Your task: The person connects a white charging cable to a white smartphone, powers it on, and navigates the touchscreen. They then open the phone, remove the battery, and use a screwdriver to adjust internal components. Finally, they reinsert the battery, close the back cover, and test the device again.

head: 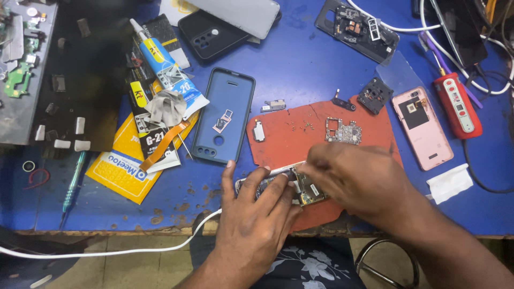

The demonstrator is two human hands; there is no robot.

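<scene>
We work at a big blue bench with many things on it. A red mat lies in the middle, likely to keep small parts from rolling away. On its near edge lies the opened phone, its inside facing up.

Our left hand lies over the left end of the phone. Its fingers press down on it, so it seems to hold the phone in place. Our right hand is bunched over the right end, with the fingertips pinched close together. They may hold a tiny part or tool, but we cannot tell, because the hand hides it.

We count two other phone bodies on the far right: one dark opened phone and one pink phone back. We count two cases: a blue case lying flat just left of the mat, and a black case farther away. One small tray rests inside the blue case.

One green circuit board sits on the mat, well away from our hands. One glue tube lies on the left, on top of yellow packets. One red tester lies far right. One white cable hangs past the near edge.
</scene>
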